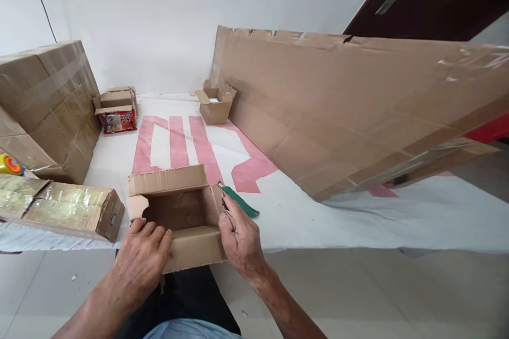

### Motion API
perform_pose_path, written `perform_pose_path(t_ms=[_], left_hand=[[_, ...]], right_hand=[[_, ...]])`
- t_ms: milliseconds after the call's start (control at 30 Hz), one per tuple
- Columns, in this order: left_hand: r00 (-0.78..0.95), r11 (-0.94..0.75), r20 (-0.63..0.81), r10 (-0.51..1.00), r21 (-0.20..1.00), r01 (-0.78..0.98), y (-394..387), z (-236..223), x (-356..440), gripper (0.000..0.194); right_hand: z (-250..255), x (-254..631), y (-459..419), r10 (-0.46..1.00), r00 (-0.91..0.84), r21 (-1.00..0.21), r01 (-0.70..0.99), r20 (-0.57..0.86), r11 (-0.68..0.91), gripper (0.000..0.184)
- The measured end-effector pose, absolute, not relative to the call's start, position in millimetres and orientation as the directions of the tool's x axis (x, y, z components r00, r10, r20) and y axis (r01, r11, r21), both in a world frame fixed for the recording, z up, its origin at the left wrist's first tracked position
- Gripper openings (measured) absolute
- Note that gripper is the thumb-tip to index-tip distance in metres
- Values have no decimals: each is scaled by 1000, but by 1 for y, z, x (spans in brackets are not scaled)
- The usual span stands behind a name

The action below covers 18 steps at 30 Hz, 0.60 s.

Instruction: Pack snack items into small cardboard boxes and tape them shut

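Note:
An open small cardboard box (194, 246) sits at the table's near edge, its flaps folded outward and its inside dark. My left hand (145, 251) is closed over the box's near left corner, fingers on the wall and flap. At the right end of the box, my right hand (242, 238) grips a green-handled tool (242, 202) with some metal parts. Its green part points away to the right, beyond my fingers. The fingers hide much of the tool, so its exact kind is unclear. This hand is right against the box's right side flap.
A long taped carton (67, 206) and a large taped carton (47, 111) stand left. Behind are a small box with a red packet (119, 121) and another open box (217, 111). A big cardboard sheet (338, 106) leans on the right over the white-covered table (286, 222).

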State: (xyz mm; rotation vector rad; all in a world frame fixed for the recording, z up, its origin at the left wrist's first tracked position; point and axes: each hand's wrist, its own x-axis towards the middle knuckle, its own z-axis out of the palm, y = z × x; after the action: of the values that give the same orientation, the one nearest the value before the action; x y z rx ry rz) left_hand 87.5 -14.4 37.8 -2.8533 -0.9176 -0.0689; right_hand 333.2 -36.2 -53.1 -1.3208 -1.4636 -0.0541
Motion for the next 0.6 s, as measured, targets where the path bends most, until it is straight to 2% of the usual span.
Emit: perform_pose_path(t_ms=[100, 200, 433, 600], left_hand=[[769, -776, -117, 628, -164, 609, -14, 43, 102, 13], [752, -777, -199, 629, -186, 601, -8, 42, 113, 20], [672, -662, -68, 738, -270, 699, 52, 57, 110, 24], [532, -519, -50, 845, -315, 795, 131, 94, 88, 33]], right_hand=[[-58, 332, -34, 684, 261, -624, 696, 681, 355, 46], [-67, 333, -31, 695, 310, -668, 670, 648, 324, 43], [-67, 348, -20, 740, 350, -785, 492, 574, 376, 44], [-84, 354, -9, 773, 343, -791, 525, 534, 314, 38]])
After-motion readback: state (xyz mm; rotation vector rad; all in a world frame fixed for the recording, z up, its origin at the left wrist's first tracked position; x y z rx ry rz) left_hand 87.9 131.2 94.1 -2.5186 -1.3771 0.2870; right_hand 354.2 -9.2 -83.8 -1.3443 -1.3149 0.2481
